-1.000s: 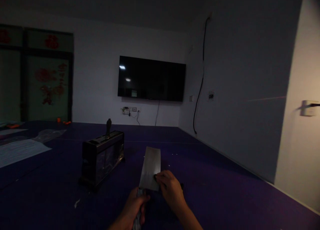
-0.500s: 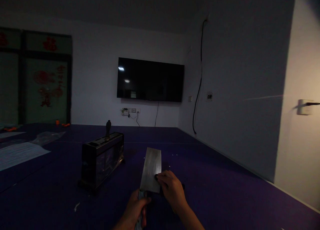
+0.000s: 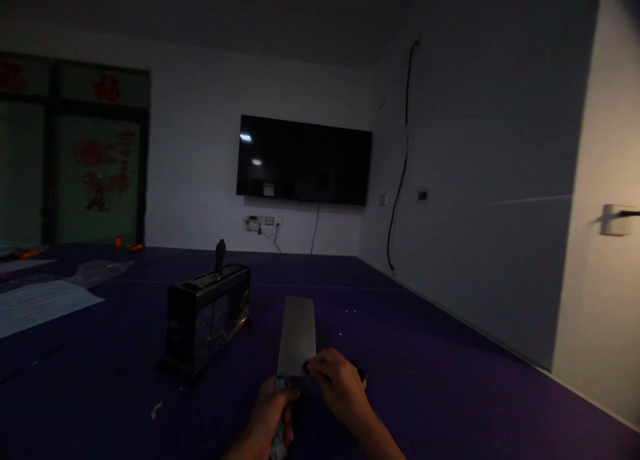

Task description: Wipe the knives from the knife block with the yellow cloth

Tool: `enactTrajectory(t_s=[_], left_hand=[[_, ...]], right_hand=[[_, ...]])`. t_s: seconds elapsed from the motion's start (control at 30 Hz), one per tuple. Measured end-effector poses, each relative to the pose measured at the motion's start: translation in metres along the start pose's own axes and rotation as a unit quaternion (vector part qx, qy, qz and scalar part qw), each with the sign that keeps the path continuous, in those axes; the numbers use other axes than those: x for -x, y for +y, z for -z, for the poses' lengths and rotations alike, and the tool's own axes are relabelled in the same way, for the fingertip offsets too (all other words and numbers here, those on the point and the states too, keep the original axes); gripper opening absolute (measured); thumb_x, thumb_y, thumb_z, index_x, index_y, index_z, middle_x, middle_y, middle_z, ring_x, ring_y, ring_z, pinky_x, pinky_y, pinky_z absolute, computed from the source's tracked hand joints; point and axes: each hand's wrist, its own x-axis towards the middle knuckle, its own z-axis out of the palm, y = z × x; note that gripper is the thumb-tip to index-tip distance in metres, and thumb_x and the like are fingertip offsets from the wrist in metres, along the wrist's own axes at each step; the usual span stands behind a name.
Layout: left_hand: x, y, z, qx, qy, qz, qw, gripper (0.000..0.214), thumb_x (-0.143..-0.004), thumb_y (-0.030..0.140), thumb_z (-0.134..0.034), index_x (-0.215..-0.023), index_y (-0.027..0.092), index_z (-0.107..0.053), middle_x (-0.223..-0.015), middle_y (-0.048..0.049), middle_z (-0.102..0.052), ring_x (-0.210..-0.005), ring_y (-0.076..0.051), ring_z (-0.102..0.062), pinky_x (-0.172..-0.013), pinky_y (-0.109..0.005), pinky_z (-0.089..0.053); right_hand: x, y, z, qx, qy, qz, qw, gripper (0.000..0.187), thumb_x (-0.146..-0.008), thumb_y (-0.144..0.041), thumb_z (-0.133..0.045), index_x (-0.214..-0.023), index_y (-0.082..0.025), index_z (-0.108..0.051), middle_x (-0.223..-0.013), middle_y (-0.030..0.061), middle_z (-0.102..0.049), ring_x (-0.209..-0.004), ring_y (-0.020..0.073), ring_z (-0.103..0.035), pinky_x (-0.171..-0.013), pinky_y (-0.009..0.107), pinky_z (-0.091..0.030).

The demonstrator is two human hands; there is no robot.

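My left hand [image 3: 270,413] is closed around the handle of a cleaver, whose broad steel blade [image 3: 297,335] points away from me over the purple surface. My right hand [image 3: 339,388] rests against the blade's near right corner, fingers curled in a pinch on its edge. Something small and dark with a yellowish spot [image 3: 361,375] shows just behind my right hand; I cannot make it out. A dark knife block [image 3: 206,313] stands to the left of the blade, with one knife handle [image 3: 219,255] sticking up from it.
The purple surface [image 3: 450,380] runs to the walls. Plastic sheets and paper [image 3: 45,297] lie at the far left. A black television [image 3: 303,159] hangs on the back wall, a cable [image 3: 400,173] runs down the right wall, and a socket [image 3: 616,219] sits at the right.
The cleaver's blade has turned slightly, now pointing straighter ahead and a little lower. My right hand slid left along the blade's near edge. The view shifted a little.
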Motion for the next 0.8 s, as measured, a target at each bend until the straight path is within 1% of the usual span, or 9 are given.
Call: enactTrajectory(t_s=[0.07,0.23,0.33,0.5,0.6,0.7,0.8], left_hand=[[-0.002,-0.001,0.000,0.000,-0.003,-0.001,1.000,0.027,-0.057,0.041,-0.053,-0.072,0.020,-0.045,-0.036,0.0105,-0.039,-0.021,-0.008,-0.032,-0.027,-0.019,-0.019],[-0.003,-0.001,0.001,-0.013,-0.001,0.025,1.000,0.030,-0.056,0.043,-0.054,-0.073,0.021,-0.045,-0.036,0.0104,-0.039,-0.021,-0.009,-0.033,-0.027,-0.019,-0.019],[-0.002,0.000,0.001,-0.014,-0.004,0.021,1.000,0.030,-0.057,0.041,-0.053,-0.077,0.020,-0.047,-0.037,0.0101,-0.040,-0.021,-0.008,-0.033,-0.028,-0.019,-0.019],[-0.005,-0.002,0.002,-0.017,-0.006,0.035,0.999,0.031,-0.055,0.039,-0.052,-0.078,0.020,-0.047,-0.034,0.0098,-0.039,-0.021,-0.010,-0.033,-0.026,-0.020,-0.021],[-0.005,-0.001,0.002,-0.029,-0.007,0.040,0.999,0.029,-0.057,0.039,-0.054,-0.078,0.020,-0.046,-0.034,0.0101,-0.039,-0.021,-0.010,-0.032,-0.027,-0.020,-0.023],[-0.001,0.001,0.002,-0.048,-0.010,0.052,0.997,0.023,-0.062,0.035,-0.053,-0.079,0.021,-0.045,-0.034,0.0107,-0.039,-0.021,-0.009,-0.033,-0.028,-0.019,-0.023],[0.005,0.003,0.004,-0.050,-0.034,0.031,0.998,0.018,-0.065,0.031,-0.049,-0.079,0.021,-0.044,-0.036,0.0111,-0.038,-0.021,-0.008,-0.033,-0.029,-0.018,-0.022]], right_hand=[[0.000,0.001,0.000,-0.002,0.001,-0.001,1.000,0.027,-0.077,-0.013,-0.048,-0.083,-0.027,-0.070,-0.088,0.0012,-0.068,-0.082,0.0153,-0.061,-0.068,0.023,-0.047],[0.000,0.001,0.000,-0.009,-0.003,-0.003,1.000,0.027,-0.078,-0.014,-0.047,-0.084,-0.028,-0.070,-0.088,0.0023,-0.068,-0.084,0.0166,-0.061,-0.068,0.024,-0.047],[0.000,0.001,0.001,-0.014,-0.002,-0.006,1.000,0.028,-0.079,-0.015,-0.046,-0.085,-0.028,-0.070,-0.087,0.0024,-0.068,-0.083,0.0165,-0.061,-0.070,0.025,-0.046],[0.000,0.001,0.002,-0.005,-0.009,-0.012,1.000,0.027,-0.080,-0.014,-0.047,-0.086,-0.025,-0.070,-0.089,0.0025,-0.067,-0.084,0.0153,-0.059,-0.073,0.024,-0.044],[-0.002,0.002,0.003,0.006,-0.015,-0.023,1.000,0.028,-0.080,-0.015,-0.046,-0.085,-0.026,-0.071,-0.090,0.0029,-0.067,-0.085,0.0156,-0.059,-0.073,0.024,-0.044],[-0.002,0.004,0.003,0.002,-0.004,-0.033,0.999,0.027,-0.082,-0.017,-0.046,-0.088,-0.027,-0.071,-0.091,0.0028,-0.067,-0.086,0.0161,-0.058,-0.074,0.024,-0.043],[-0.002,0.008,0.004,0.005,0.017,-0.044,0.999,0.027,-0.082,-0.018,-0.046,-0.091,-0.028,-0.070,-0.090,0.0021,-0.068,-0.086,0.0164,-0.058,-0.074,0.024,-0.043]])
